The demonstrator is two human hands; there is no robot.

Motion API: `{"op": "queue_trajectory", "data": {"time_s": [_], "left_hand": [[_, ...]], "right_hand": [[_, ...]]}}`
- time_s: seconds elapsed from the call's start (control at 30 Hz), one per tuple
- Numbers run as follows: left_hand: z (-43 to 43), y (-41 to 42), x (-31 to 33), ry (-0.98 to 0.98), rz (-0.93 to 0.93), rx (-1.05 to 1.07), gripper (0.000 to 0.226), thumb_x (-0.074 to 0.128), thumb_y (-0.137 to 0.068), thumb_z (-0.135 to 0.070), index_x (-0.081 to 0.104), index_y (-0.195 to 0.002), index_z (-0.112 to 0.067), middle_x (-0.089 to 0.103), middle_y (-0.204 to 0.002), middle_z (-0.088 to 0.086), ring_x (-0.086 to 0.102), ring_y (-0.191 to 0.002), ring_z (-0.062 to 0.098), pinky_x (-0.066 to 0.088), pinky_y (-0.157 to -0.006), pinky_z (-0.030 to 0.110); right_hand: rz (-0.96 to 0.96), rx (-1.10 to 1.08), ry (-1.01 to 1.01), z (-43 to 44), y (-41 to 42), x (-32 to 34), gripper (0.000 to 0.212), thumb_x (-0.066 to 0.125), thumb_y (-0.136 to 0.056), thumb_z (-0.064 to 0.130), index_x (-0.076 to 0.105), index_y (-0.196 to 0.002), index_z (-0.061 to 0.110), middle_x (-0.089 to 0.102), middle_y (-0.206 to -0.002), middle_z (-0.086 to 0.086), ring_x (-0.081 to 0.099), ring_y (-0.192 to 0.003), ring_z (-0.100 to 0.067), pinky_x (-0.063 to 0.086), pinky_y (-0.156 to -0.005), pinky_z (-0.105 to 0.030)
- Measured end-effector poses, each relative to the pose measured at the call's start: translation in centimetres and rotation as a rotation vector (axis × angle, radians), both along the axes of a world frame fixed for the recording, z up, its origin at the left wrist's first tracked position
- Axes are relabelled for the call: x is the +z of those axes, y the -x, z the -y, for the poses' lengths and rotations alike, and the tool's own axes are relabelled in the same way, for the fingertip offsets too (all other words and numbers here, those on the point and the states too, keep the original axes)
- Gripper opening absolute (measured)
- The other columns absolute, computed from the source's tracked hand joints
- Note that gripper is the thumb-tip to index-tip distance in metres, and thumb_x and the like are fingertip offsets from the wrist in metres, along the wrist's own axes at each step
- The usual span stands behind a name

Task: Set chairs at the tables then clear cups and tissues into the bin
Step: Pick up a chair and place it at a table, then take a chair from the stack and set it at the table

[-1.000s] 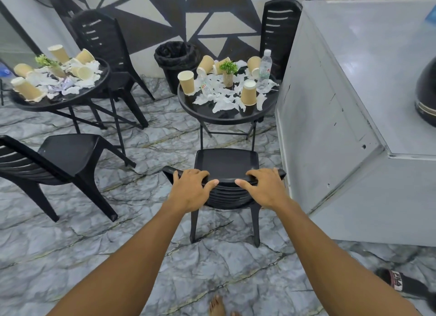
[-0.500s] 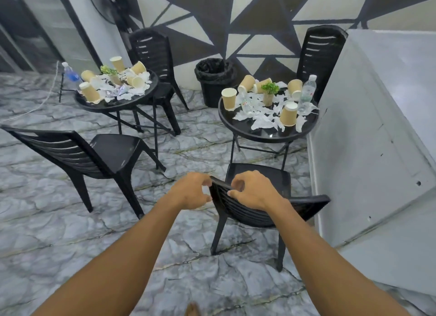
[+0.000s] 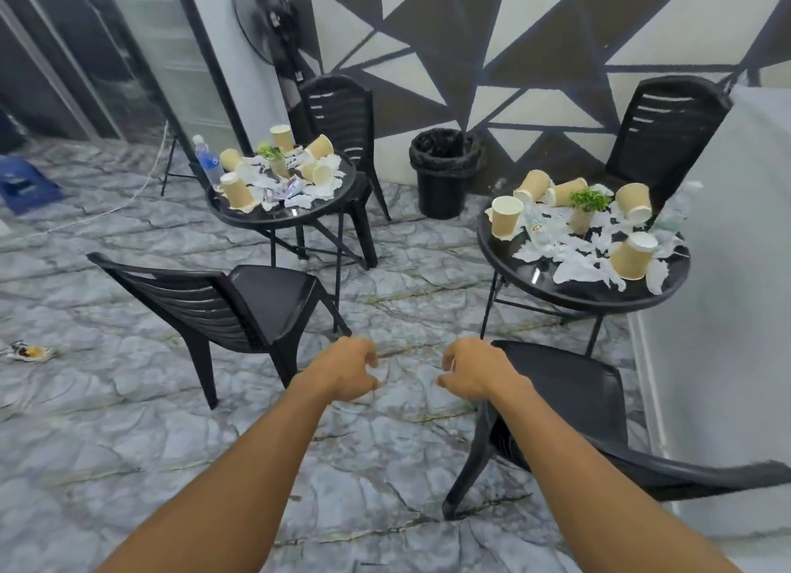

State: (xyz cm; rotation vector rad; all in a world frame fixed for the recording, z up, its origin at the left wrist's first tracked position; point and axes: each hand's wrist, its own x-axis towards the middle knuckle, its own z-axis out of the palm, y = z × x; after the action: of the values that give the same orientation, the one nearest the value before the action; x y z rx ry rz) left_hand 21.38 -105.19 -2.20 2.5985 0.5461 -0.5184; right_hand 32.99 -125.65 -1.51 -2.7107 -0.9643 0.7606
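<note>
Head view:
1. Left hand (image 3: 349,369) hangs loosely curled, grasping nothing. Right hand (image 3: 471,371) sits at the back corner of the near chair (image 3: 569,384); I cannot tell if it grips.
2. That chair stands just beside the right table (image 3: 509,264). Next I'd take the other chair (image 3: 274,290) by its backrest, two-handed, and slide it squarely to the left table (image 3: 274,217).
3. Versus half a second ago: the left hand is off the backrest and the view has swung left.

Bare marble floor (image 3: 406,298) lies open between the near chair (image 3: 569,392) on the right and the side-turned chair (image 3: 257,303) on the left, running back to the bin (image 3: 445,170). Cups (image 3: 507,217) and tissues (image 3: 578,268) crowd the right desk (image 3: 590,292), which stands beside a grey wall (image 3: 727,273); the left desk (image 3: 274,215) is equally littered.
</note>
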Motion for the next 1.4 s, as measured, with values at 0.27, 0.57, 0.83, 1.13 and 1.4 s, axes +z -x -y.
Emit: {"op": "queue_trajectory", "data": {"time_s": [0.27,0.57,0.83,1.13,1.4], "left_hand": [[-6.2,-5.3,-2.0,0.014,-0.033,-0.003,0.038,0.072,-0.087,-0.038,0.063,-0.120,-0.021,0.058,-0.132,0.005,0.058,-0.115,0.026,0.052,-0.092,0.041],[-14.7,-18.8,-1.9,-0.044,-0.072,-0.031,0.032,0.070,-0.084,-0.034,0.064,-0.112,-0.019,0.062,-0.122,0.007,0.059,-0.107,0.027,0.054,-0.090,0.044],[-22.0,-30.4,-1.4,-0.019,-0.067,-0.034,0.038,0.069,-0.088,-0.034,0.062,-0.123,-0.019,0.056,-0.132,0.006,0.057,-0.113,0.026,0.052,-0.093,0.041],[-31.8,-46.0,-3.4,0.001,-0.070,-0.176,0.036,0.068,-0.090,-0.033,0.061,-0.122,-0.018,0.057,-0.129,0.004,0.057,-0.113,0.026,0.051,-0.095,0.041],[-36.4,-61.2,-3.5,-0.027,-0.080,-0.314,0.030,0.070,-0.087,-0.034,0.063,-0.112,-0.020,0.060,-0.123,0.003,0.059,-0.109,0.025,0.053,-0.092,0.041]], "right_hand": [[-0.013,0.037,0.055,-7.2,-4.9,-1.9,0.033,0.067,-0.085,0.037,0.072,-0.103,0.009,0.071,-0.101,-0.015,0.067,-0.088,-0.029,0.059,-0.078,-0.042],[-0.040,0.039,0.051,-16.4,-18.2,-4.0,0.031,0.067,-0.084,0.035,0.072,-0.096,0.007,0.070,-0.093,-0.011,0.065,-0.084,-0.028,0.057,-0.074,-0.038],[-0.055,-0.002,0.060,-23.5,-29.3,-3.7,0.033,0.068,-0.084,0.036,0.072,-0.098,0.007,0.070,-0.101,-0.014,0.066,-0.089,-0.028,0.058,-0.078,-0.041],[-0.035,-0.103,0.081,-32.5,-42.2,-4.1,0.029,0.067,-0.085,0.035,0.071,-0.096,0.008,0.068,-0.099,-0.012,0.064,-0.090,-0.029,0.057,-0.077,-0.038],[-0.066,-0.256,0.064,-35.6,-53.5,-4.3,0.025,0.065,-0.085,0.035,0.072,-0.096,0.014,0.068,-0.101,-0.006,0.064,-0.094,-0.027,0.055,-0.083,-0.038]]}}
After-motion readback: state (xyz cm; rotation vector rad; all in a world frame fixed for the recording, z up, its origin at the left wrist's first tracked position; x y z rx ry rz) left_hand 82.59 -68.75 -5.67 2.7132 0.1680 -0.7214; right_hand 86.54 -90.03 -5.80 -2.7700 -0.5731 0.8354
